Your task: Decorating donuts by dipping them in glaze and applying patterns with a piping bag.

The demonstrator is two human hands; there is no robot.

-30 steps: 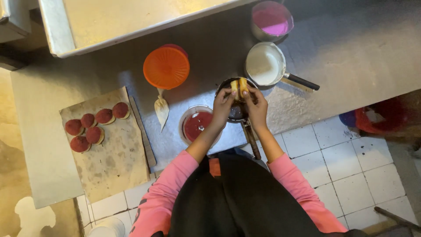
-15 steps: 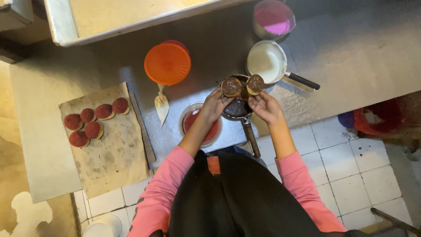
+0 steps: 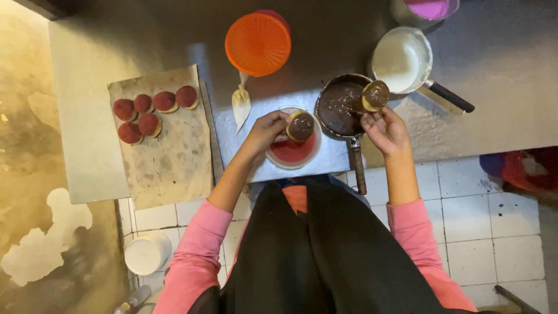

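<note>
The left hand [image 3: 268,129] pinches a chocolate-dipped pastry [image 3: 301,126] just above the bowl of red coating [image 3: 292,152]. The right hand [image 3: 386,129] clasps a second dipped pastry [image 3: 375,95] over the rim of the chocolate pan [image 3: 340,107]. Farther left of the left grip, six red-coated pastries [image 3: 152,111] lie on a paper-lined board [image 3: 165,157].

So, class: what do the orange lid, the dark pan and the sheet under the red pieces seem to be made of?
Lid: probably plastic, bright uniform orange with a ridged face. Pan: likely metal, dark with a thin rim and long handle. Sheet: seemingly paper or card, matte brown and stained.
</note>
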